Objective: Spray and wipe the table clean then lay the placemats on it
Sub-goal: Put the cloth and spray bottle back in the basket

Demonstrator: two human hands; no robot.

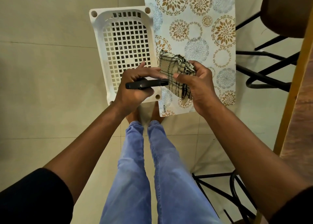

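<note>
My left hand (135,86) grips a spray bottle by its black trigger head (145,84), nozzle pointing right at a folded beige checked cloth (176,71). My right hand (198,86) holds that cloth, thumb pinching its front. The bottle's body is hidden under my left hand. Both hands hover above the floor. A floral placemat (199,29) with brown and grey circles lies flat on the floor beyond my hands. The wooden table edge (298,105) runs down the right side.
A white perforated plastic basket (125,42) sits on the tiled floor left of the placemat. Black metal chair legs (264,74) stand at the right, more chair legs (225,195) at lower right. My legs in blue jeans (152,173) are below.
</note>
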